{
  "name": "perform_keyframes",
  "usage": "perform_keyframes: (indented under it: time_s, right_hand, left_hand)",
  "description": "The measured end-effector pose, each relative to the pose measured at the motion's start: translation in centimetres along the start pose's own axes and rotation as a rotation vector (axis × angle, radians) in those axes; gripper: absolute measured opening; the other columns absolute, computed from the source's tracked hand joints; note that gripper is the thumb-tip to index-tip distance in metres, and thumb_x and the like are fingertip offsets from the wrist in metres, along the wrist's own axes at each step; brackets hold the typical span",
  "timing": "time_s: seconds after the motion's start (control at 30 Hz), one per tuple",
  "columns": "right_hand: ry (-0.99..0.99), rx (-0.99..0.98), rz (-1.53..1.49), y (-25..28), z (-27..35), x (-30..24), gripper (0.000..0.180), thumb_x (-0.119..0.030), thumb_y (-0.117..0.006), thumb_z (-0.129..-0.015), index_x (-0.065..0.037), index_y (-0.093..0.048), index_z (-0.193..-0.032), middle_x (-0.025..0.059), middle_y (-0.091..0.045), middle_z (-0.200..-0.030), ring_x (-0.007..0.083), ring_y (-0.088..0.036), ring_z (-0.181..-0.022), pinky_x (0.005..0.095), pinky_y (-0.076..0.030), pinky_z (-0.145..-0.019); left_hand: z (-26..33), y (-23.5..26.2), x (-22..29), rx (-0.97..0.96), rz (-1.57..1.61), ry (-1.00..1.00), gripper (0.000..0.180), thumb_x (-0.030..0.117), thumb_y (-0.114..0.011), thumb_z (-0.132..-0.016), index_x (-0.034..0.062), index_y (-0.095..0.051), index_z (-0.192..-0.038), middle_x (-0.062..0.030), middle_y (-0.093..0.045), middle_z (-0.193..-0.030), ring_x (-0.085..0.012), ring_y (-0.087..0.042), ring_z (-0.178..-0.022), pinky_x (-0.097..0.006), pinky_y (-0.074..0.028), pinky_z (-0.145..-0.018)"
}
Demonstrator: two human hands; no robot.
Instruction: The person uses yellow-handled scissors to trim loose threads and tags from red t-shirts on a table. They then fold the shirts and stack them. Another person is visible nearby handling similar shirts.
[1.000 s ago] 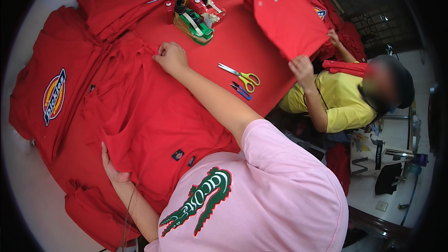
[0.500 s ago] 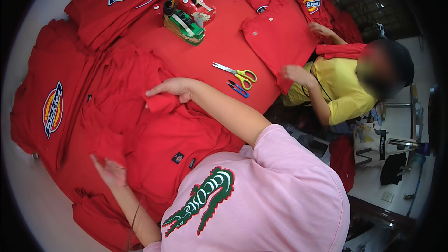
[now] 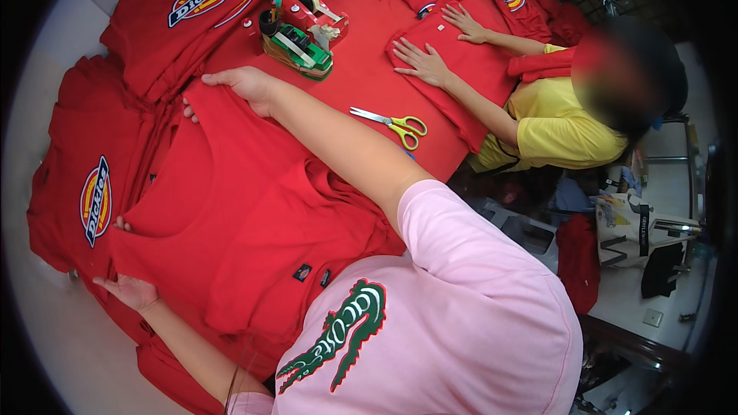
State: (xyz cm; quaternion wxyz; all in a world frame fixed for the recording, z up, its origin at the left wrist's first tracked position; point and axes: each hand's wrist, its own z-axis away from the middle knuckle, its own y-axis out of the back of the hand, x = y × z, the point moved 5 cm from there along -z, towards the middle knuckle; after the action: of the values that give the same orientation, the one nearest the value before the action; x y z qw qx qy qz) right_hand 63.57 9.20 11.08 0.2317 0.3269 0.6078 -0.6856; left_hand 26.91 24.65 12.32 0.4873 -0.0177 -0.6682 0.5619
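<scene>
Between my hands a red sleeveless top [image 3: 254,215] is spread out, its wide neckline curving from one hand to the other. My right hand [image 3: 244,91] grips one shoulder, with the thumb on top and fingertips showing inside the neckline. At the other shoulder, my left hand [image 3: 132,290] holds the cloth; its thumb sticks out and some fingertips show past the neckline edge. Part of each hand is hidden behind the fabric. Two small dark labels [image 3: 303,271] sit on the top's lower part, close to my pink shirt [image 3: 453,300].
Piled red garments [image 3: 84,123] with round logos lie beyond my hands. Yellow-handled scissors [image 3: 392,121] rest right of my forearm. Green [image 3: 298,52] and red tape dispensers stand farther back. At right, a co-worker in yellow [image 3: 565,127] presses both hands on a folded red garment [image 3: 453,84].
My hands have moved farther out, the right one up and left, pulling the bunched top open. The co-worker's raised hands now lie flat on the red garment. My arm now mostly covers the blue snips.
</scene>
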Motion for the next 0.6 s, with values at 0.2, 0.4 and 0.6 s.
perform_keyframes:
  time_s: [0.2, 0.4, 0.6]
  right_hand:
    - [-0.028, 0.271, -0.186, 7.5, -2.9, 6.1, 0.041, -0.024, -0.045, -0.107, 0.012, -0.065, -0.115, 0.0237, -0.074, -0.105, 0.0354, -0.072, -0.097, 0.0428, -0.059, -0.090]
    - [0.039, 0.247, -0.181, 10.1, -1.8, 7.0, 0.041, -0.025, -0.050, -0.106, 0.011, -0.066, -0.115, 0.0232, -0.073, -0.108, 0.0338, -0.072, -0.100, 0.0415, -0.058, -0.093]
    - [0.096, 0.157, -0.193, 10.0, -1.5, 6.8, 0.037, -0.020, -0.053, -0.104, 0.012, -0.066, -0.116, 0.0238, -0.073, -0.110, 0.0342, -0.072, -0.104, 0.0414, -0.057, -0.096]
  left_hand:
    - [-6.2, 21.7, -1.9, -0.330, 0.149, 0.248, 0.088, 0.072, -0.052, -0.094, -0.0034, -0.050, -0.141, -0.0143, -0.057, -0.144, -0.0245, -0.054, -0.131, -0.042, -0.039, -0.116]
    - [-7.1, 24.0, -3.9, -0.214, 0.208, 0.175, 0.074, 0.062, -0.058, -0.096, -0.0037, -0.061, -0.130, -0.0148, -0.068, -0.131, -0.0242, -0.063, -0.121, -0.041, -0.049, -0.108]
    - [-6.4, 23.3, -3.6, -0.150, 0.165, 0.127, 0.068, 0.060, -0.057, -0.098, -0.0014, -0.063, -0.126, -0.0120, -0.068, -0.131, -0.0226, -0.063, -0.121, -0.040, -0.047, -0.110]
